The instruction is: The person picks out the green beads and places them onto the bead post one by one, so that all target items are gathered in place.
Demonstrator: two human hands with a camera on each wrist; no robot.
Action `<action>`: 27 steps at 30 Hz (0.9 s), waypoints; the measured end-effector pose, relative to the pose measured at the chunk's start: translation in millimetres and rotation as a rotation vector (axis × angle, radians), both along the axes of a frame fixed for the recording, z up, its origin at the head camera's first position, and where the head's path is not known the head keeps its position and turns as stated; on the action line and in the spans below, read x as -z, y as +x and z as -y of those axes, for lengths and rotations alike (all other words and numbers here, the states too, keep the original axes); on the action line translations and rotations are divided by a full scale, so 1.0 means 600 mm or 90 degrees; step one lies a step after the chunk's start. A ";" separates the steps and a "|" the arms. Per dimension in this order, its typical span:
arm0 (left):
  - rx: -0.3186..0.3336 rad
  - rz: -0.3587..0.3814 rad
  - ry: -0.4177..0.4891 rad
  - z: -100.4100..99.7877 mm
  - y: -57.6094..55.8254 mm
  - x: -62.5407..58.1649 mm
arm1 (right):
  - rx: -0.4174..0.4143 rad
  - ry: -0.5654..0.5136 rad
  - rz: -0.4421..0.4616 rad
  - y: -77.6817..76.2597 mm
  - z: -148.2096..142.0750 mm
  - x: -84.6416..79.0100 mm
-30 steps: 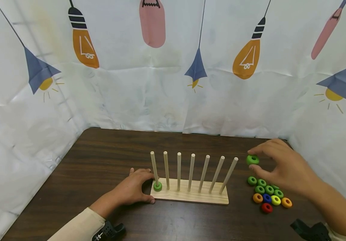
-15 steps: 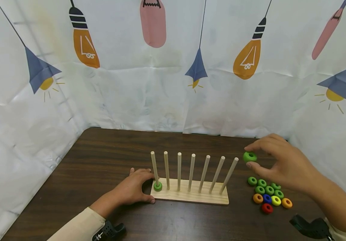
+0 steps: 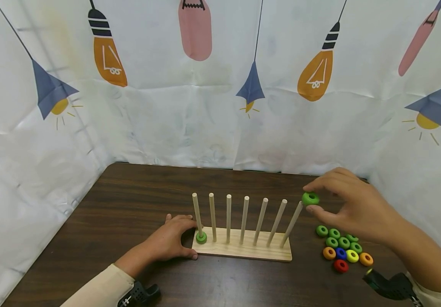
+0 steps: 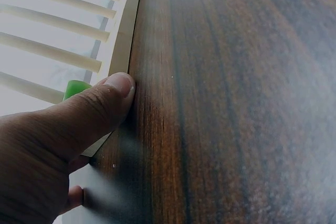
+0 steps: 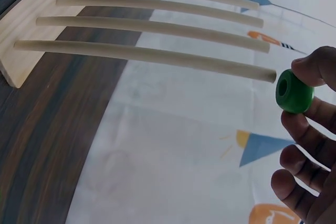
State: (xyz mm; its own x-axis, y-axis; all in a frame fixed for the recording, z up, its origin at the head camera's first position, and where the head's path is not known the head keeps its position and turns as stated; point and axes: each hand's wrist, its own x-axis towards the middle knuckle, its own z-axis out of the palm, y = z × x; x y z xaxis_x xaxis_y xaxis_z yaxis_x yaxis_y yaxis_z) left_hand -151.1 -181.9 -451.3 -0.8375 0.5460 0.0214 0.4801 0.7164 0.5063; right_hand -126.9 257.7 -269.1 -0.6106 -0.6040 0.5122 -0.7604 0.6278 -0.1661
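Observation:
A wooden peg board (image 3: pixel 243 249) with several upright pegs stands on the table. One green ring (image 3: pixel 201 238) sits at the foot of its leftmost peg. My left hand (image 3: pixel 172 239) grips the board's left end, the thumb (image 4: pixel 107 95) along the front edge and the other fingers behind. My right hand (image 3: pixel 344 196) pinches a second green ring (image 5: pixel 294 92) between thumb and fingertips. That ring is close beside the top of the rightmost peg (image 5: pixel 157 56), its hole turned toward the peg tip in the right wrist view.
Right of the board lie several loose rings: green (image 3: pixel 344 243), a red (image 3: pixel 341 266), a blue (image 3: pixel 341 253), a yellow (image 3: pixel 352 256) and two orange ones (image 3: pixel 366 259). A white printed sheet (image 3: pixel 189 128) hangs behind the dark wooden table (image 3: pixel 136 187).
My right hand has moved left with the green ring, from above the loose rings to the rightmost peg's tip. My left hand and the board have stayed put.

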 end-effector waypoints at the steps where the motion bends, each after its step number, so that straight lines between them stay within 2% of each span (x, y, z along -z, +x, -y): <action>1: 0.000 0.000 0.000 0.000 0.000 0.000 | 0.000 0.001 0.000 0.000 0.001 0.000; 17: 0.000 0.002 0.000 0.000 -0.001 0.000 | -0.004 0.006 0.026 -0.004 0.025 0.008; 27: -0.002 -0.002 0.000 -0.001 0.000 0.003 | -0.011 0.000 0.023 -0.007 0.037 0.007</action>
